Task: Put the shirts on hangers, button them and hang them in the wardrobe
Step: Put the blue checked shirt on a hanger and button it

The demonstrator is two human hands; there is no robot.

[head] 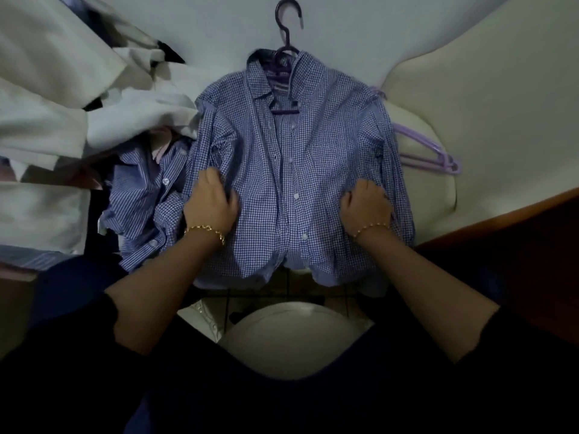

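A blue checked shirt [316, 170] lies front up on the bed, on a dark purple hanger [286, 32] whose hook points away from me. Its placket runs down the middle with white buttons showing; the collar is open. My left hand [210, 202] grips the shirt's left front panel, fingers curled into the cloth. On the right panel, near the sleeve, my right hand [366, 203] is fisted in the fabric. A second blue striped shirt [141, 202] lies crumpled to the left, partly under the checked one.
Pale purple hangers [429, 155] lie at the right beside the shirt. White and pale garments [62, 120] are heaped at the left. A wooden edge [501, 217] runs along the right. The light bedsheet [219, 32] spreads beyond the hanger.
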